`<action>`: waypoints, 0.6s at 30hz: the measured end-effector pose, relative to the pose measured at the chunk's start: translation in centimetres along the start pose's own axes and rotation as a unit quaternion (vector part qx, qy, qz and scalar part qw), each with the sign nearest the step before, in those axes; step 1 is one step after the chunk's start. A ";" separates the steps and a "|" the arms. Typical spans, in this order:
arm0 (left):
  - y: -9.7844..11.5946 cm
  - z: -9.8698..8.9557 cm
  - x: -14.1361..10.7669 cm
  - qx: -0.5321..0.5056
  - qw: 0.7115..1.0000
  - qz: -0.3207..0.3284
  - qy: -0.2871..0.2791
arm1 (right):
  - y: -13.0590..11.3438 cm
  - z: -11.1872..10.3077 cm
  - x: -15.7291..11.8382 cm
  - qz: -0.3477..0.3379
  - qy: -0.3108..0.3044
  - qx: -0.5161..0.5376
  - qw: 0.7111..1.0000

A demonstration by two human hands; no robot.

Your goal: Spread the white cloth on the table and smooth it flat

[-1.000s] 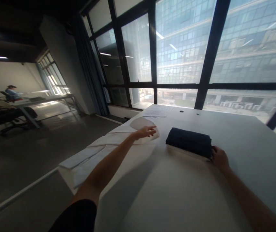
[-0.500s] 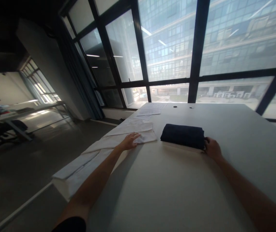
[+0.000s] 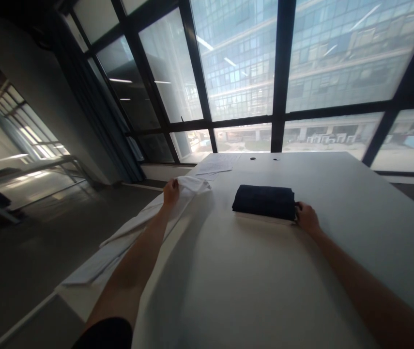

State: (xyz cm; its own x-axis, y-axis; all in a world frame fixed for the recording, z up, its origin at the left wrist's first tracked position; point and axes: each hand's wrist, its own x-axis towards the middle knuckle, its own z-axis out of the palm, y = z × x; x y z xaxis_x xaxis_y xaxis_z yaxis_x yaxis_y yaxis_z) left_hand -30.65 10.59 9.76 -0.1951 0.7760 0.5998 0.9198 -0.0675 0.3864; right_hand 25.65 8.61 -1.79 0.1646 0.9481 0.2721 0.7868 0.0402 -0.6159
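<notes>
- Since half a second ago, the left hand has pulled back toward the table's left edge, gathering the white cloth with it; the cloth lay flat and spread beside the dark stack then, and now its end is bunched and lifted in the hand. The view has also swung rightward, so the far desks at the left have slid mostly out of sight.
- Largest is the white table: a broad bare stretch runs from the near edge up to the folded pile, and more bare top lies to the right of it and behind it toward the window. Its left edge runs diagonally from the near corner up to the papers, with open dark floor beyond it.
- White cloth: a long strip that trails along the left edge, partly hanging over it, from the near corner up to the left hand. Its top end is clenched in that hand, raised just off the surface.
- Folded dark garment: sits mid-table, well clear of every edge, resting on something pale that shows as a thin line beneath it. A clear gap now separates it from the white cloth.
- Right hand: rests against the dark garment's right end, fingers curled at its side; whether it pinches the fabric or only touches it I cannot tell.
- Loose papers: lie flat at the far left corner, beyond the left hand.
- Two small dark holes sit in the tabletop near the far edge; no containers show.
</notes>
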 end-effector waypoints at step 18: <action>8.6 9.2 -5.5 0.027 0.970 0.058 -0.235 | -0.9 -0.2 -0.4 0.003 0.005 0.001 1.000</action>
State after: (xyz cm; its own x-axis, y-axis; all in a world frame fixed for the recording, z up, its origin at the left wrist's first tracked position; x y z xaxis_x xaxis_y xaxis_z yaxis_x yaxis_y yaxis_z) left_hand -18.56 11.46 3.34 0.0767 0.9660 0.2468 0.9450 -0.1494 0.2910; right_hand 25.03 8.15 -1.21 0.1751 0.9453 0.2753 0.7848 0.0349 -0.6188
